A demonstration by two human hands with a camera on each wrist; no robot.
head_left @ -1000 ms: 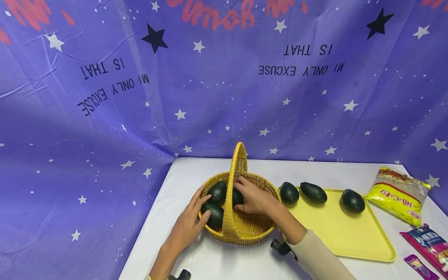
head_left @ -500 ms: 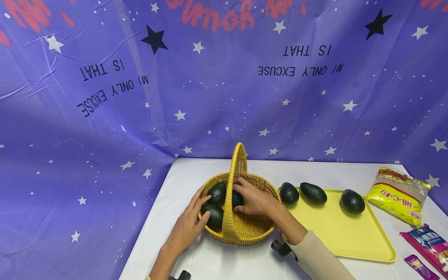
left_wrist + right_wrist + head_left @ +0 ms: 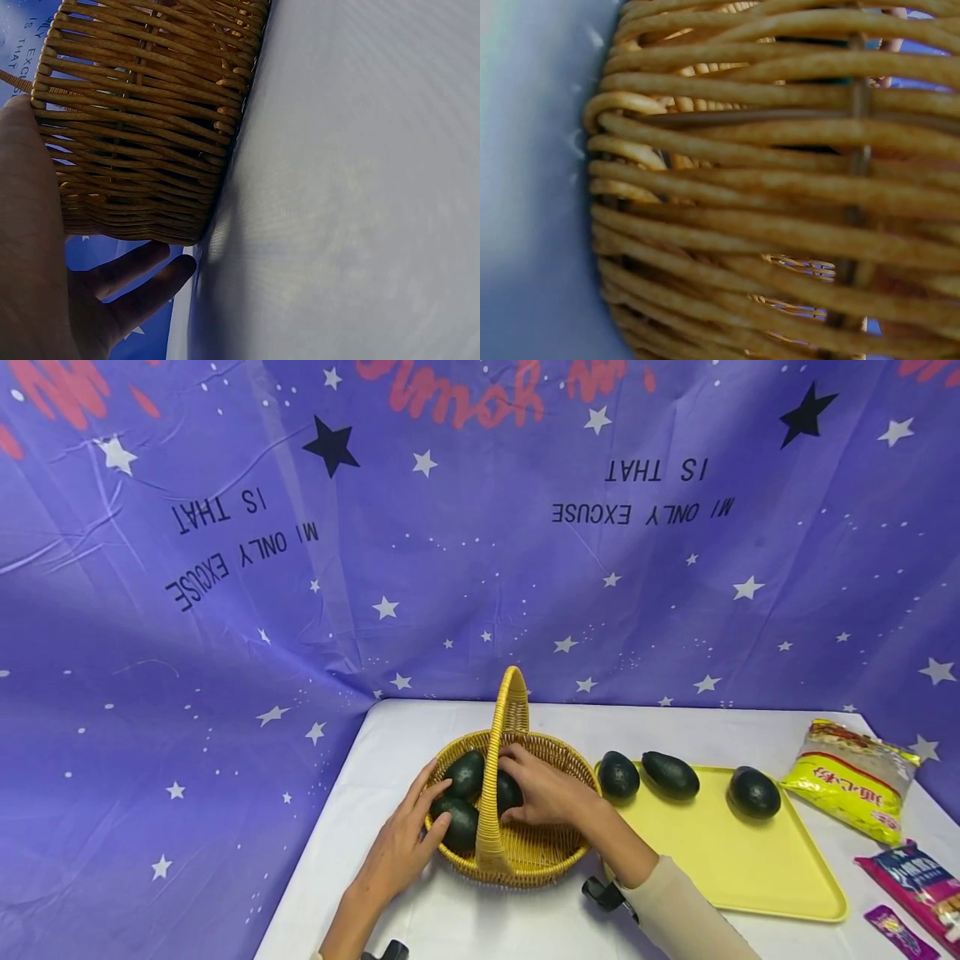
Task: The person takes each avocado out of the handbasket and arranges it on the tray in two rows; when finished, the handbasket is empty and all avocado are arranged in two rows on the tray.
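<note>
A yellow woven basket with a tall arched handle holds three dark green avocados. My left hand lies at its left rim, fingers spread, with the thumb and a fingertip over the nearer left avocado. Behind that one sits another avocado. My right hand reaches inside, right of the handle, its curled fingers and thumb round a third avocado. In the left wrist view, two fingers extend past the outer wicker wall. The right wrist view is filled by wicker, hiding most of that hand.
Right of the basket lies a yellow tray bearing three avocados, the leftmost avocado close to the basket rim. Farther right are a yellow food bag, a pink-and-blue packet and a small purple packet. A purple curtain hangs behind.
My right hand and the avocado in it have shifted very slightly toward the near side of the basket. The left hand, the basket and the other avocados stay put.
</note>
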